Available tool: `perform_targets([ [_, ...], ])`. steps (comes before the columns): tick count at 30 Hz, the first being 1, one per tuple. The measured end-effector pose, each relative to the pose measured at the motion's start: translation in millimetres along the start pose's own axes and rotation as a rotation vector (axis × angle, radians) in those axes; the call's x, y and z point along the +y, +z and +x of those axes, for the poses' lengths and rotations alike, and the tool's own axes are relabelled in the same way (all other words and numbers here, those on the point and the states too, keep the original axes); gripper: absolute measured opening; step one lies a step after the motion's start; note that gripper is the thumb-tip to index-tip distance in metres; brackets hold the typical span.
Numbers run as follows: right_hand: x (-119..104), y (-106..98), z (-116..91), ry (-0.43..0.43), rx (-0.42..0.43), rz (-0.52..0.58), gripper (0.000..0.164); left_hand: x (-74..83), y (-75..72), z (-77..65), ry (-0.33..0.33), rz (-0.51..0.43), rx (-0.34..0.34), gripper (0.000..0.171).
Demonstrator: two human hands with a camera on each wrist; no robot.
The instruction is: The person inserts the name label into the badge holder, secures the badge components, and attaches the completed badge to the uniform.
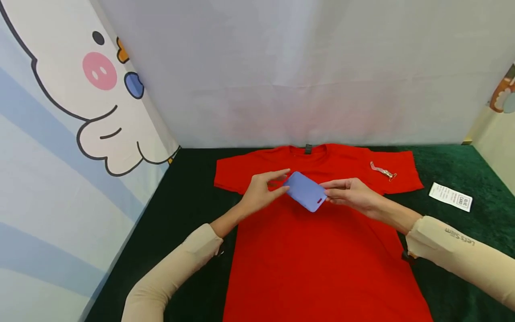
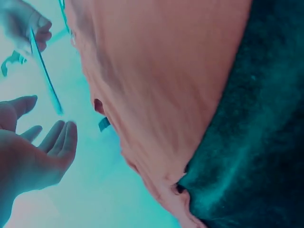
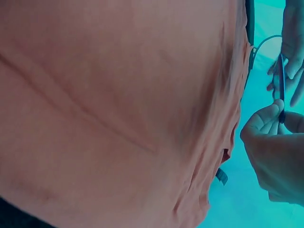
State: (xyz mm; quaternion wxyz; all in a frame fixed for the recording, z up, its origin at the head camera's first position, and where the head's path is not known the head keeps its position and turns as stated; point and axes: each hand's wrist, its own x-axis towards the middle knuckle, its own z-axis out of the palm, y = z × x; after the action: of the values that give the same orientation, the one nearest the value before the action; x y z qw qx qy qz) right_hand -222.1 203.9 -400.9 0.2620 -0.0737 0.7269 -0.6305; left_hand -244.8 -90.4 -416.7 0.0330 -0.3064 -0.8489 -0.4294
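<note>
A blue card holder [image 1: 305, 191] with a slot at one end is held up over the red T-shirt [image 1: 322, 250]. My right hand [image 1: 350, 193] pinches its slotted end between thumb and fingers. At the opposite end, my left hand [image 1: 265, 190] has thumb and fingers spread around the corner. In the left wrist view the card holder [image 2: 45, 73] appears edge-on, with a gap between it and the left hand's fingertips [image 2: 71, 128]. The right wrist view also shows the right hand [image 3: 275, 147] gripping the thin card holder [image 3: 282, 85].
A lanyard clip strap [image 1: 383, 171] lies on the shirt's right sleeve. To its right, a white printed card [image 1: 450, 197] sits on the dark green cloth [image 1: 450, 268]. A pale curtain [image 1: 306, 71] hangs behind, and a cartoon-printed sheet [image 1: 60, 147] lines the left side.
</note>
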Motion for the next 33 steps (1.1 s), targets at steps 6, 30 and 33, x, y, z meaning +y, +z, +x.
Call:
perform_targets([
  [6,1,-3,1,-0.025,-0.007,-0.060,0.052,-4.9,-5.0,1.4,-0.339,-0.347,-0.202,0.066],
  [30,8,5,0,-0.070,0.102,-0.026,0.061,11.4,12.7,-2.6,-0.597,-0.691,-0.145,0.052],
  [33,9,6,-2,-0.063,0.130,-0.022,0.060,13.4,13.7,-1.5,-0.613,-0.704,-0.121,0.051],
])
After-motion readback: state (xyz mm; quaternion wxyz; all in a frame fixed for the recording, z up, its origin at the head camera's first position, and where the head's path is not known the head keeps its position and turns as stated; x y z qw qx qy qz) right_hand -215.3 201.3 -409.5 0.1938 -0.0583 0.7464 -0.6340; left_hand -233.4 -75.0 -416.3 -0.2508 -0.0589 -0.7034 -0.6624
